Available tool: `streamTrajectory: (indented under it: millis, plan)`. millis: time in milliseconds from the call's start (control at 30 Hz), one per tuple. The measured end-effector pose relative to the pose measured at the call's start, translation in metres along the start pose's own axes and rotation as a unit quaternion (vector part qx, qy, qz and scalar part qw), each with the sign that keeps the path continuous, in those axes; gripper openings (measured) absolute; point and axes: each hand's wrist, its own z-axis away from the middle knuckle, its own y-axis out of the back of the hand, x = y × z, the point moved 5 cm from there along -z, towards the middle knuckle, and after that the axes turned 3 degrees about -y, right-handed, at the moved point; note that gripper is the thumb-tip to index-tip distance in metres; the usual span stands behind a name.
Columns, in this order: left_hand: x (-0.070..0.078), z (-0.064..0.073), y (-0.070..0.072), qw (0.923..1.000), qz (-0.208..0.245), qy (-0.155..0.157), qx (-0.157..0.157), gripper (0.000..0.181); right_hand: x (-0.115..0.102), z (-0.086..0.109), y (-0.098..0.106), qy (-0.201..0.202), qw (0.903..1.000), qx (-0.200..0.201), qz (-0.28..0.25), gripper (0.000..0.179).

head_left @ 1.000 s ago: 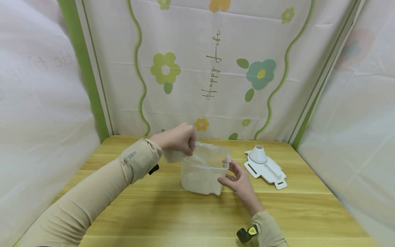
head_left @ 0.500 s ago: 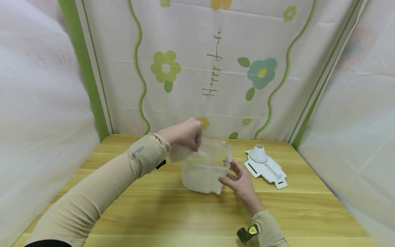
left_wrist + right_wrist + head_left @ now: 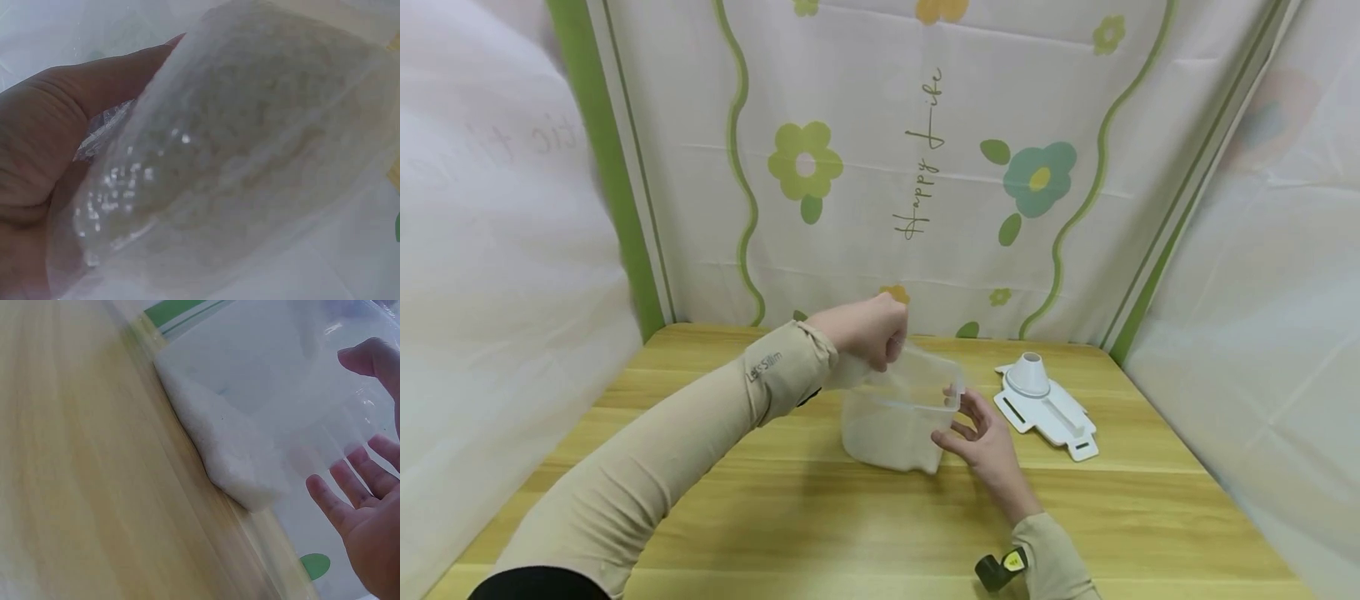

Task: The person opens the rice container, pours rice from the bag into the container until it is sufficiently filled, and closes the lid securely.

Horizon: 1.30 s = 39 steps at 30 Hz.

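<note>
A clear plastic container (image 3: pixel 891 406) stands on the wooden table, with a layer of white grains like rice (image 3: pixel 212 434) showing through its wall in the right wrist view. Above its left rim my left hand (image 3: pixel 872 329) grips a clear plastic bag of rice (image 3: pixel 250 137), tipped towards the container. The left wrist view shows the bag bulging with pale grains, thumb along one side; its mouth is hidden there. My right hand (image 3: pixel 988 454) holds the container's right corner, thumb on the near side and fingers around the far side.
A white lid (image 3: pixel 1060 421) with a cone-shaped cup (image 3: pixel 1028 375) on top lies on the table (image 3: pixel 865 533), right of the container. Flower-print curtains (image 3: pixel 850 92) enclose the table at the back and both sides.
My left hand has moved to the right over the container with the bag, rising and then dipping slightly. The right hand has stayed at the container's corner.
</note>
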Motion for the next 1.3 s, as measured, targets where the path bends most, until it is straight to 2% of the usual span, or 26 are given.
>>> streamTrajectory:
  millis: [233, 400, 567, 733, 900, 1300]
  plan:
    - [0.003, 0.002, -0.002, 0.9995, -0.019, 0.016, -0.017, 0.021, -0.001, 0.000, 0.000, 0.011, 0.9999, -0.002, -0.001, 0.071]
    - [0.002, 0.002, -0.001, 0.9979, -0.050, 0.032, -0.025, 0.018, -0.003, 0.000, -0.001, 0.009, 1.0000, -0.003, -0.003, 0.071]
    - [0.002, 0.002, 0.000, 0.9966, -0.071, 0.033, -0.025, 0.018, -0.004, 0.001, 0.000, 0.005, 1.0000, -0.004, -0.005, 0.073]
    - [-0.003, 0.008, 0.001, 0.9973, -0.059, 0.037, -0.020, 0.021, -0.004, 0.001, -0.001, 0.007, 0.9999, -0.005, -0.006, 0.074]
    - [-0.010, 0.020, 0.003, 0.9976, -0.036, 0.057, -0.016, 0.021, -0.005, 0.000, -0.001, 0.007, 1.0000, -0.006, -0.003, 0.074]
    - [-0.014, 0.040, 0.006, 0.9978, -0.015, 0.064, 0.008, 0.036, -0.003, 0.000, 0.000, 0.009, 0.9998, -0.006, 0.015, 0.072]
